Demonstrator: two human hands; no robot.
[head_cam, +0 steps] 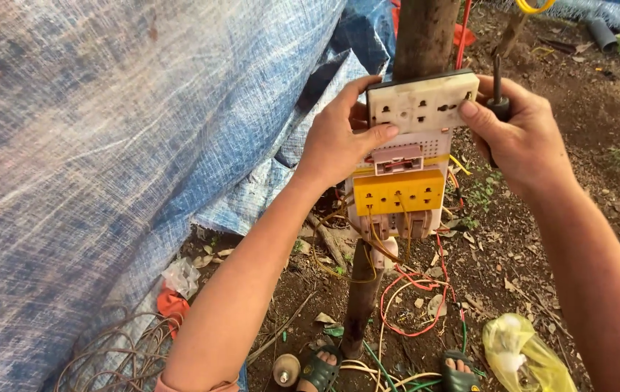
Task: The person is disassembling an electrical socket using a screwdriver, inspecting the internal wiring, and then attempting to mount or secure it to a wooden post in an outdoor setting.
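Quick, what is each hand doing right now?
Left hand: gripping the left end of the white socket plate.
Right hand: holding the plate's right end, with a screwdriver held against the palm.

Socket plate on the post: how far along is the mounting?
Done: a yellow socket block and a small pinkish unit already sit on the wooden post. In hand: the left hand and right hand press the white socket plate against the post; the right also grips a screwdriver. Left: no screws visible in the plate, and loose wires hang below.

Soft even daylight, faint shadows, sharp throughout.
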